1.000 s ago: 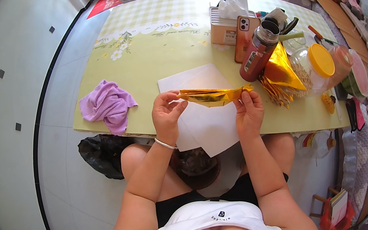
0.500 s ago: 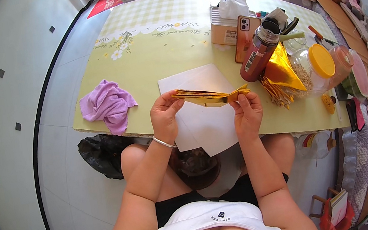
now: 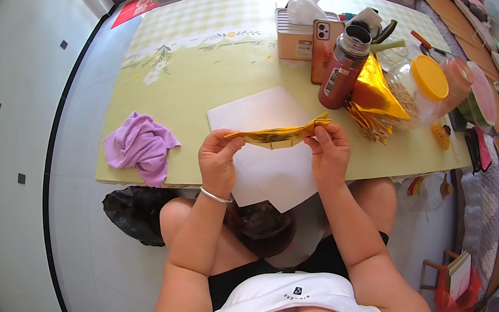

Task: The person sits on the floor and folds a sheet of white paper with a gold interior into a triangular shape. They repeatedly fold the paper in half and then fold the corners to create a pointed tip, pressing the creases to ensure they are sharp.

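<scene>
A long folded piece of gold foil paper (image 3: 276, 137) stretches between my two hands, above the table's near edge. My left hand (image 3: 218, 157) pinches its left end between thumb and fingers. At the other end, my right hand (image 3: 329, 146) grips it the same way. The piece sags slightly in the middle and its folded layers show along the top. Beneath it lie overlapping white sheets (image 3: 273, 181), part of them sticking out past the table's edge. More gold foil paper (image 3: 377, 93), some of it folded, rests to the right beside a dark red flask (image 3: 344, 72).
A purple cloth (image 3: 140, 148) lies at the table's left. Behind the flask stand a phone (image 3: 321, 46) and a tissue box (image 3: 294, 34). Right of the foil is a yellow-lidded jar (image 3: 426, 79), then a cut watermelon (image 3: 481, 103). A black bag (image 3: 135, 214) hangs low near my left knee.
The folded gold piece has turned so that more of its near side shows, and its right end looks flatter. Both hands keep their hold. The whole view has shifted slightly.
</scene>
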`<state>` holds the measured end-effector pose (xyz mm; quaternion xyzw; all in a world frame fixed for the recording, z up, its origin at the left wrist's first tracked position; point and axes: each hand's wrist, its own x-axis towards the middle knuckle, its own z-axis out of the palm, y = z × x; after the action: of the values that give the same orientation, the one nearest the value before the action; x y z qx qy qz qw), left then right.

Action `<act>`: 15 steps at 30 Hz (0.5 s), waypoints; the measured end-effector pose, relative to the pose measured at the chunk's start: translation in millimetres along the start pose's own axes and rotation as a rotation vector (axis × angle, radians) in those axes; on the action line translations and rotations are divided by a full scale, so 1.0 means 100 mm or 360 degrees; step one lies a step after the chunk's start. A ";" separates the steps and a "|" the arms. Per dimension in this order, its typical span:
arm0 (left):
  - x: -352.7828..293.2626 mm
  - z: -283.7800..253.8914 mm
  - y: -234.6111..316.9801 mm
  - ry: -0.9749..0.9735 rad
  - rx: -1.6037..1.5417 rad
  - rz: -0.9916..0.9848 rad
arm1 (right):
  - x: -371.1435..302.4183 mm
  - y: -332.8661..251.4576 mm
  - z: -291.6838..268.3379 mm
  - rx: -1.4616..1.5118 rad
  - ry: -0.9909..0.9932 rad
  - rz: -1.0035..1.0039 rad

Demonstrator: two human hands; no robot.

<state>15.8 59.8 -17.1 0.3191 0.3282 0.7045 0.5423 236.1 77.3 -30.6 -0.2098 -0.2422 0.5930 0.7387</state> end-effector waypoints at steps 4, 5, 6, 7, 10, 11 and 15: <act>-0.01 -0.01 0.00 0.0002 0.0138 0.0046 | 0.00 0.00 0.00 -0.0131 0.0068 0.0016; -0.01 -0.01 0.01 0.0009 0.0178 0.0068 | 0.00 0.00 0.02 -0.0141 0.0081 0.0008; -0.01 -0.02 0.01 0.0003 0.0179 0.0061 | 0.00 -0.01 0.05 -0.0150 0.0093 0.0001; 0.00 -0.03 0.00 -0.0002 0.0181 0.0055 | -0.01 -0.02 0.07 -0.0160 0.0105 -0.0005; 0.00 -0.01 0.01 0.0020 0.0216 0.0008 | 0.00 -0.08 0.09 -0.0228 0.0097 0.0024; 0.00 0.01 0.03 0.0029 0.0230 -0.0012 | 0.01 -0.10 0.10 -0.0253 0.0080 0.0068; 0.04 -0.01 0.08 0.0044 0.0461 -0.0027 | 0.08 -0.14 0.04 -0.0390 0.0043 0.0193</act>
<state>9.6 62.0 -11.2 0.3816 0.4366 0.6494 0.4920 246.4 81.7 -18.2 -0.3207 -0.2897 0.5997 0.6735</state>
